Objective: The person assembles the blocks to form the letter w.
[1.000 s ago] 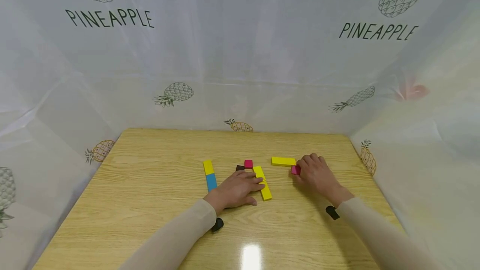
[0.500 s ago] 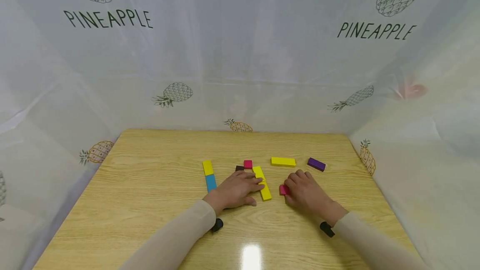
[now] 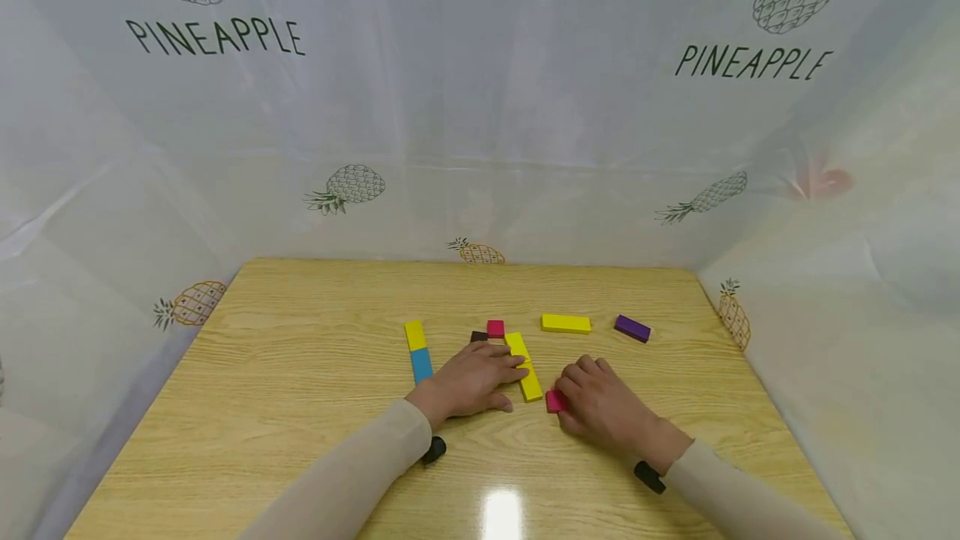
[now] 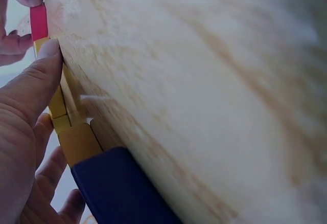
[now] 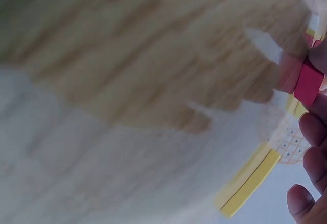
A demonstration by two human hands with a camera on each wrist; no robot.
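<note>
My right hand (image 3: 603, 407) pinches a red block (image 3: 555, 402) low over the table, right of the near end of two yellow blocks (image 3: 532, 387) laid end to end. The right wrist view shows the red block (image 5: 308, 82) between thumb and fingers. My left hand (image 3: 476, 377) lies palm down with fingers extended, its fingertips at the yellow blocks. Behind its knuckles show a black block (image 3: 478, 337) and a small red block (image 3: 496, 329). Left of it, a yellow block (image 3: 415, 334) meets a blue block (image 3: 422, 365), partly hidden by the hand.
Farther back on the wooden table (image 3: 322, 290) lie a long yellow block (image 3: 566, 323) and, to its right, a purple block (image 3: 633, 328). A pineapple-printed sheet (image 3: 480, 123) hangs around the back and sides of the table.
My right hand has drawn the red block toward me and to the left, close to the yellow pair, uncovering the purple block. The left hand stays in place.
</note>
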